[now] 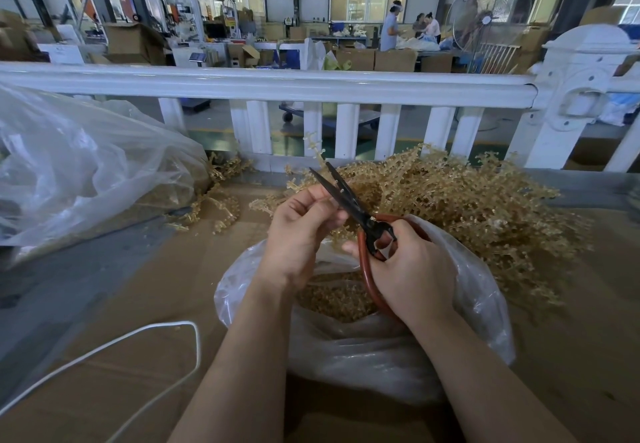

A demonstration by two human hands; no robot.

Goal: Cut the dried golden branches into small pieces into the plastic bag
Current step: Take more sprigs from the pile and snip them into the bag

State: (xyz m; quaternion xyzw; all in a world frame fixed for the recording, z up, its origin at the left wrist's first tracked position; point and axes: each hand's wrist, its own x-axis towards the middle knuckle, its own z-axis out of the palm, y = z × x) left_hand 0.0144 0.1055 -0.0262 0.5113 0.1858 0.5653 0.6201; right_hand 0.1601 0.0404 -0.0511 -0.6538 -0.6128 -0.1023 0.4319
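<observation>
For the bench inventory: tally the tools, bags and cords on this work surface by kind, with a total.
Black-bladed scissors with red-brown handles, gripped by the right hand: 1
Clear plastic bags: 2, one below the hands, one at far left
White cord loop: 1
Total: 4

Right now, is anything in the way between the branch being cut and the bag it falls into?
Nothing visible blocks it. The left hand holds the branch in the scissors, gripped by the right hand, right above the plastic bag, whose mouth gapes open below.
</observation>
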